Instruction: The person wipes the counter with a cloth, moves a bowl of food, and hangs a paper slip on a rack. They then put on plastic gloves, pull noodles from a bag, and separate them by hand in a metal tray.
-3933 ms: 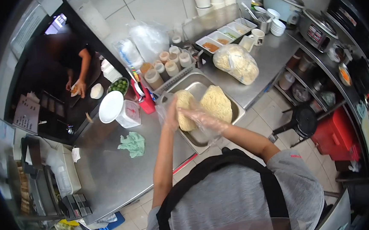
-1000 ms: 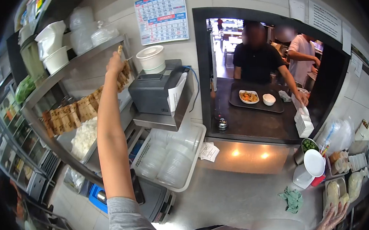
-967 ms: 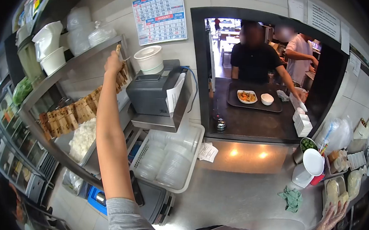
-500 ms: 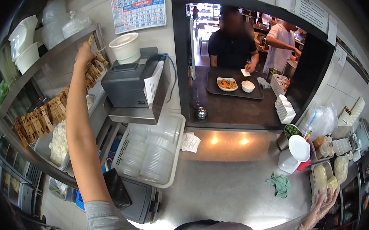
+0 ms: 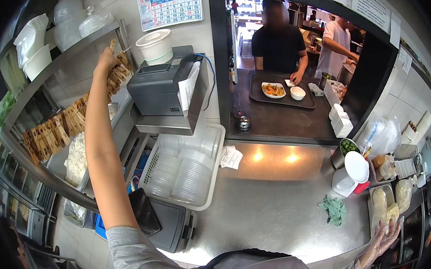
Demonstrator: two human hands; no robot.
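**Left hand up at the peg shelf**

Head view: at ten o'clock the left hand [image 5: 105, 59] has its grip pinched tight on a wooden peg [image 5: 113, 45] at the shelf edge [image 5: 60, 60]. A square, firm pinch looks best here. At five o'clock the gloved right hand [image 5: 385, 236] is spread wide, holding nothing, near the noodle tray [image 5: 382, 187].

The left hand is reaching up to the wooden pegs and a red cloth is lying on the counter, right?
No, the cloth is green, not red; the head view shows it. The left hand does reach up to the wooden pegs.
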